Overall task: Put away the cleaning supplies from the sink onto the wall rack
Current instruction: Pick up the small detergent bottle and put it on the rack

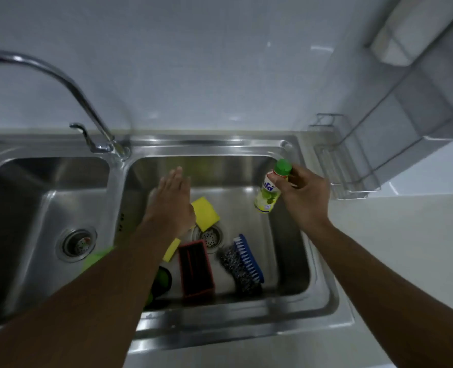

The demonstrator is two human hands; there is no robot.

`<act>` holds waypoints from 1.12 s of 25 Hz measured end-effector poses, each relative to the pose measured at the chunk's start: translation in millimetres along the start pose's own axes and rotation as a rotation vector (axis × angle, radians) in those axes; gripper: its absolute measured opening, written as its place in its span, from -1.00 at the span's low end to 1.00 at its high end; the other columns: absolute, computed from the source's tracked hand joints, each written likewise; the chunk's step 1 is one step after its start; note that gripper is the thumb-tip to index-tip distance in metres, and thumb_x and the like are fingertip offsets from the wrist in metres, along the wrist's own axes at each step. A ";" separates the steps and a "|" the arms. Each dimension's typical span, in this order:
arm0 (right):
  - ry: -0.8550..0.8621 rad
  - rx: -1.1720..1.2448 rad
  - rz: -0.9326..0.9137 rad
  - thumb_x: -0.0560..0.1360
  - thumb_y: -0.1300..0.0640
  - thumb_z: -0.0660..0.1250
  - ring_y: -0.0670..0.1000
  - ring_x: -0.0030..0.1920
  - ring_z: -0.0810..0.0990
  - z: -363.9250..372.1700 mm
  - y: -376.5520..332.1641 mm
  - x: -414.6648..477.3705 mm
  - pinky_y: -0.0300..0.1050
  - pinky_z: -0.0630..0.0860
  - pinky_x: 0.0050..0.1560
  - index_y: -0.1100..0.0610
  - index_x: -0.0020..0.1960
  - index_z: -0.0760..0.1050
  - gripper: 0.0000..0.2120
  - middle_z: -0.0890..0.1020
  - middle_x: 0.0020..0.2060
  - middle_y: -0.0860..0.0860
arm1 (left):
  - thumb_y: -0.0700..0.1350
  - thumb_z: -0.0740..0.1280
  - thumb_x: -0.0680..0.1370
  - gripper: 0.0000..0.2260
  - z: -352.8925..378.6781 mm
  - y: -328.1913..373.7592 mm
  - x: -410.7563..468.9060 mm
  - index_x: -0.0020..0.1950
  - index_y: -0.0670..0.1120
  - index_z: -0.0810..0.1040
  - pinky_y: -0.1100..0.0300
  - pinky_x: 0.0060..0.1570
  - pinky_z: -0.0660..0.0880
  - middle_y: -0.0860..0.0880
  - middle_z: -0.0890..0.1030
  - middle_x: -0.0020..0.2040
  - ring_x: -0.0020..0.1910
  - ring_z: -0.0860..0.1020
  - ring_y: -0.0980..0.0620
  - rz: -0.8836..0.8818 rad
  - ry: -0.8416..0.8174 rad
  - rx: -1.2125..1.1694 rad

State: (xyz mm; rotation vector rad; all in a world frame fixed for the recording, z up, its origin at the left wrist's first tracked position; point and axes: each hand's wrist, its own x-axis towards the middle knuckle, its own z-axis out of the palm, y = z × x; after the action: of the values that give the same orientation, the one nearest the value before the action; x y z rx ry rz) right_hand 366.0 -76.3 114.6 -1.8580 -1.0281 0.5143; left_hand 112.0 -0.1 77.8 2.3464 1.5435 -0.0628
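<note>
Head view looks down into a double steel sink [323, 288]. The right hand [303, 197] has its fingers [275, 177] clamped around the upper part of a dish soap bottle [269, 193] with a green cap, holding it above the far right corner of the right basin, tilted with its cap toward the wall rack [347, 166]. The wire rack hangs on the wall just right of the sink and looks bare. The left hand [171, 200] hovers flat over the basin, fingers straight and close together, clamped on nothing.

Lying in the basin are a yellow sponge [206, 213] by the drain, a second yellow sponge [171, 249] partly under the left forearm, a red caddy [196, 270], a blue scrub brush [248, 257] and a steel wool scourer [237, 270] touching the brush. Something green and dark sits at the near left of the basin, mostly hidden by the arm.

The bottle is probably light, rigid plastic, possibly slick if wet, so a wrap around the neck or shoulder suits it and it should stand upright on the rack. The sponges are soft and light; a pinch across the edges would do. The brush is stiff and best taken by its back, and the scourer is springy and may snag on the bristles.
</note>
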 end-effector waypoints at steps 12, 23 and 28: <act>0.321 0.070 -0.579 0.54 0.20 0.34 0.05 0.14 0.59 -188.2 -147.1 97.8 -0.15 0.60 0.16 0.15 0.33 0.48 -0.64 0.49 0.17 0.13 | -0.02 0.07 0.67 -0.46 -132.3 247.2 49.4 0.63 -0.05 0.01 0.07 0.55 0.08 -0.05 0.07 0.64 0.61 0.09 -0.04 0.287 0.120 -0.209; 0.259 -0.070 -0.317 0.59 0.27 0.28 0.04 0.19 0.60 -222.6 -115.2 197.3 0.04 0.59 0.23 0.16 0.33 0.49 -0.69 0.61 0.20 0.08 | 0.12 0.04 0.67 -0.39 -148.2 359.1 82.3 0.64 -0.07 -0.08 0.02 0.58 0.03 -0.03 -0.10 0.65 0.62 -0.02 -0.08 0.366 0.029 -0.296; 0.183 -0.014 -0.287 0.62 0.25 0.27 0.02 0.21 0.57 -212.7 -107.2 206.6 0.05 0.58 0.25 0.14 0.34 0.46 -0.70 0.59 0.22 0.05 | 0.11 0.06 0.68 -0.39 -149.8 356.4 85.6 0.63 -0.14 -0.06 0.09 0.55 -0.02 -0.09 -0.08 0.65 0.63 -0.03 -0.05 0.390 0.057 -0.247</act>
State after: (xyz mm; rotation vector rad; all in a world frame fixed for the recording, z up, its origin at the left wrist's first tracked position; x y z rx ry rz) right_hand 584.4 7.5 326.1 -1.6970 -1.1503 0.1649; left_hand 446.6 -7.6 289.4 2.4135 1.0217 0.2722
